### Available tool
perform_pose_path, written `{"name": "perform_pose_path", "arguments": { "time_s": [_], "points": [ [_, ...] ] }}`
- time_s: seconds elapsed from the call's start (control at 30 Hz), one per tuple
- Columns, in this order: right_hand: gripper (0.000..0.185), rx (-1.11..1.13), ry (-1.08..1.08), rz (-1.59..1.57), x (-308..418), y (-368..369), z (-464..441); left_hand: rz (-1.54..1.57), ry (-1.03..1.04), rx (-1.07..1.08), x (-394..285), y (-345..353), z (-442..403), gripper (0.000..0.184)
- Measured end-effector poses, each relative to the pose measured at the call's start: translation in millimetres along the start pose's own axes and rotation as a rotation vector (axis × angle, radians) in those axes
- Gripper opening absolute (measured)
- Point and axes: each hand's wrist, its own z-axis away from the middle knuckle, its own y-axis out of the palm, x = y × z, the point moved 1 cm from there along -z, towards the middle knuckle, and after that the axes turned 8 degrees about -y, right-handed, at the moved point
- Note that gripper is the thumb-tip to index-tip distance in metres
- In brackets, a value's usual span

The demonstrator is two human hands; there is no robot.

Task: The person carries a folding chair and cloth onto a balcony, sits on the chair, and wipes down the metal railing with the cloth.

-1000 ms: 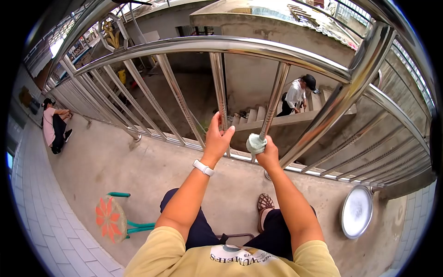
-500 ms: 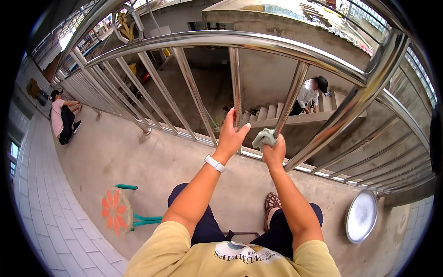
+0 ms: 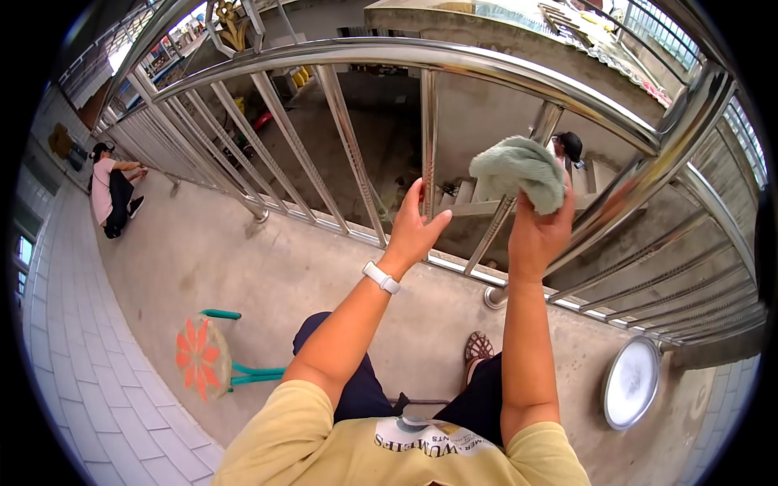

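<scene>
My right hand (image 3: 541, 235) grips a grey-green cloth (image 3: 519, 168), raised near the upper part of a metal baluster (image 3: 490, 236) of the railing. The cloth hides part of that bar, and I cannot tell whether it touches it. Beside another upright baluster (image 3: 429, 138), my left hand (image 3: 416, 225) is held with thumb and fingers apart and nothing in it. A white watch band circles my left wrist. The shiny top rail (image 3: 421, 53) curves above both hands.
A stool (image 3: 203, 356) with a flower-patterned seat and green legs stands at left. A round metal basin (image 3: 633, 382) is at right on the concrete floor (image 3: 267, 275). One person (image 3: 113, 190) crouches by the railing far left; another (image 3: 567, 147) is on stairs below.
My right hand has moved up and to the right with the cloth, from low on the baluster. My left hand has shifted slightly right and stays open.
</scene>
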Motion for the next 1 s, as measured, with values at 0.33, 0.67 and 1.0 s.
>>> {"name": "perform_pose_path", "arguments": {
  "time_s": [0.33, 0.67, 1.0],
  "points": [
    [0.048, 0.234, 0.119, 0.390, -39.7, -16.9, 32.2, -0.094, 0.032, -0.006, -1.4, -1.7, 1.6, 0.076],
    [0.043, 0.374, 0.464, 0.518, -84.3, -44.4, 85.8, -0.010, 0.006, 0.026, 1.8, -1.6, -2.4, 0.079],
    [0.031, 0.349, 0.566, 0.673, -99.3, -47.5, 98.9, 0.012, 0.013, -0.024, 3.8, 4.9, 0.7, 0.080]
  ]
}}
